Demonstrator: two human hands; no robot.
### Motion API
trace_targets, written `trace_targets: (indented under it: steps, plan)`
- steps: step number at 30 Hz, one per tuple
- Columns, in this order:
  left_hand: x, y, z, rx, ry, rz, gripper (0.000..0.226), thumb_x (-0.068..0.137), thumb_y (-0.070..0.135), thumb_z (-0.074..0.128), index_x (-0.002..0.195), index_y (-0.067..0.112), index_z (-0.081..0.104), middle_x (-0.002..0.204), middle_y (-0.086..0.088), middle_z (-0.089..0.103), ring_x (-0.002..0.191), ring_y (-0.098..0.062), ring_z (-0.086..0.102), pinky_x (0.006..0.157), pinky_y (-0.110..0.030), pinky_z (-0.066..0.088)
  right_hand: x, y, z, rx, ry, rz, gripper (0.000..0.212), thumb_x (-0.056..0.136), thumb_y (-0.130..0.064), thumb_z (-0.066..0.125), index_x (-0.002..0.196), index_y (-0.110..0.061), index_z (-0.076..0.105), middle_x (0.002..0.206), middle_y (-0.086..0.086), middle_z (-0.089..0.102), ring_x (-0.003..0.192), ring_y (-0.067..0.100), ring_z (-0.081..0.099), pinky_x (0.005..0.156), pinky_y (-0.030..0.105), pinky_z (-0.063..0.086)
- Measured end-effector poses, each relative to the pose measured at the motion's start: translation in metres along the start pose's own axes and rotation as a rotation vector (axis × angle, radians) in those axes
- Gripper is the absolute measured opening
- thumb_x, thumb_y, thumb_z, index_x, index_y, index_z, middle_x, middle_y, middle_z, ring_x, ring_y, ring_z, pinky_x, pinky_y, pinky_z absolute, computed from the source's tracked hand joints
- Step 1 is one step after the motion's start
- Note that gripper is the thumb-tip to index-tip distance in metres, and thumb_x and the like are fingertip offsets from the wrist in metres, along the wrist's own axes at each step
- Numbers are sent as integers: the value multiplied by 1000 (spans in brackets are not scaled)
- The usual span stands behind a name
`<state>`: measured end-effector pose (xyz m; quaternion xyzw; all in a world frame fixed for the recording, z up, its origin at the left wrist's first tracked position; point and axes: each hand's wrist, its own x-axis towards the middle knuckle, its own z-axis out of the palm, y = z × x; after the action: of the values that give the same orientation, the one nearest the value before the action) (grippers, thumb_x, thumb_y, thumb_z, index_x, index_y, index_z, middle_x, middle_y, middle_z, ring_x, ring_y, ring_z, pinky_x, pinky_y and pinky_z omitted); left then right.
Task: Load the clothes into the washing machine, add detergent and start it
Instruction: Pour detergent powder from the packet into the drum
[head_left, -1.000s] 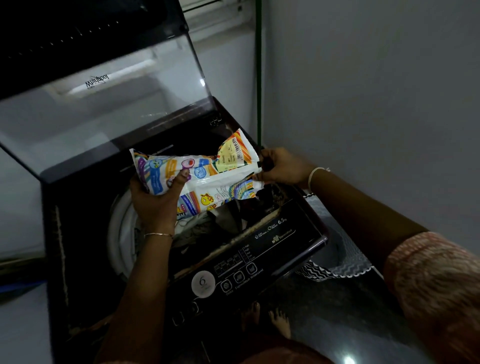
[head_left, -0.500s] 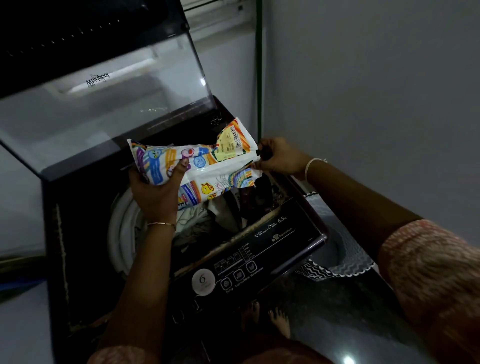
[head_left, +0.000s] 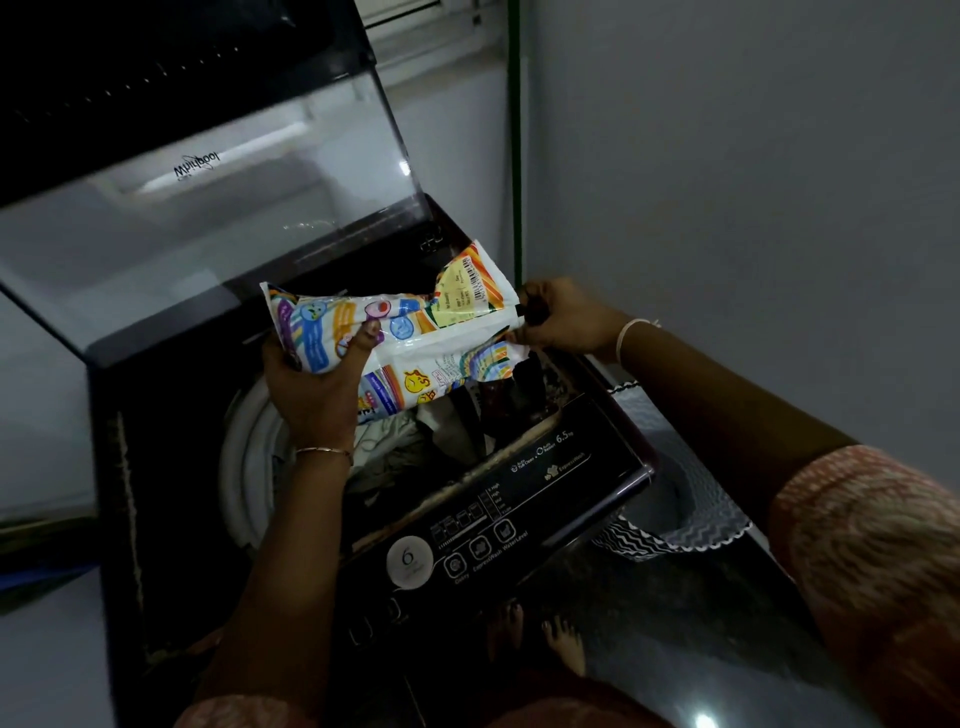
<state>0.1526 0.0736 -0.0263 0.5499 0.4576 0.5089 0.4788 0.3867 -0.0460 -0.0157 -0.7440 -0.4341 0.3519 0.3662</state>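
Observation:
A colourful detergent packet (head_left: 415, 332) lies sideways over the open drum of a black top-load washing machine (head_left: 519, 499). My left hand (head_left: 317, 379) grips the packet's left end from below, thumb on top. My right hand (head_left: 561, 319) pinches the packet's right end, where its opening sits above the drum. Clothes (head_left: 415, 441) lie bunched inside the drum, partly hidden by the packet and my left arm. The glass lid (head_left: 208, 208) stands raised behind the packet.
The control panel (head_left: 467, 540) with a round dial and buttons faces me at the front. A patterned basket or cloth (head_left: 685, 514) sits on the dark floor to the right, against the grey wall (head_left: 753, 182). My feet (head_left: 550, 639) show below the machine.
The packet and both hands have risen slightly and shifted a little away from me above the drum. Both grips are unchanged.

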Motion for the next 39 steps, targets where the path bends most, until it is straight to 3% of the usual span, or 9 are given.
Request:
trace_targets:
  steps: [5,10,13,16,20,24,30,35,39]
  plan:
    - [2,4,0,-31,27,-20,62,63,19,89,114,9,54,97,8,71,79,-4,72,67,-26,59,2,-9,0,-30,12,-31,29,80,-7,73,103,6,59,95,14,67,75,15,62,64,18,54]
    - [5,3,4,-51,22,-20,63,61,23,90,111,10,55,100,2,72,85,-13,73,73,-35,60,3,-12,-6,-40,27,-30,32,80,-3,72,105,10,57,107,24,66,97,34,66,83,45,57]
    - [7,0,8,-51,4,-5,65,59,28,90,110,9,56,101,-1,72,88,-17,72,76,-38,60,0,-12,-10,-58,33,-29,33,80,-4,72,106,10,57,107,25,66,92,30,65,80,39,56]
    - [7,-3,9,-51,-8,-22,71,56,34,91,111,4,57,99,-1,73,87,-17,73,76,-42,60,-2,-9,-11,-58,40,-12,34,79,-5,73,107,8,57,107,24,66,97,35,65,83,46,57]
    - [9,-6,8,-50,-23,-37,78,52,40,92,112,5,57,101,-2,74,88,-19,73,78,-47,59,-5,-6,-11,-65,28,-3,34,79,-6,73,107,7,59,105,25,67,90,32,66,82,44,57]
    - [7,-1,6,-28,-19,-29,75,54,37,91,114,6,56,100,1,73,88,-17,72,78,-44,60,-7,-7,-10,-52,23,-4,31,80,-5,72,106,6,60,105,24,67,97,37,65,84,49,56]
    - [7,6,7,-33,-20,12,64,59,27,90,110,10,56,99,1,71,88,-18,72,77,-42,60,-6,-11,-11,-32,28,-4,31,80,-4,72,105,8,59,106,26,67,94,34,67,83,45,57]
    - [9,13,11,-22,-11,52,54,59,30,90,99,22,55,95,8,70,83,-8,71,76,-36,60,-3,-14,-13,-24,53,-13,32,79,-3,72,105,10,59,104,28,67,97,41,65,84,51,55]
    - [11,16,11,-39,-24,68,54,57,31,91,97,26,55,96,7,71,85,-12,72,75,-35,60,-2,-16,-13,-37,54,-16,32,79,-4,72,105,9,59,104,27,67,93,36,66,84,49,56]
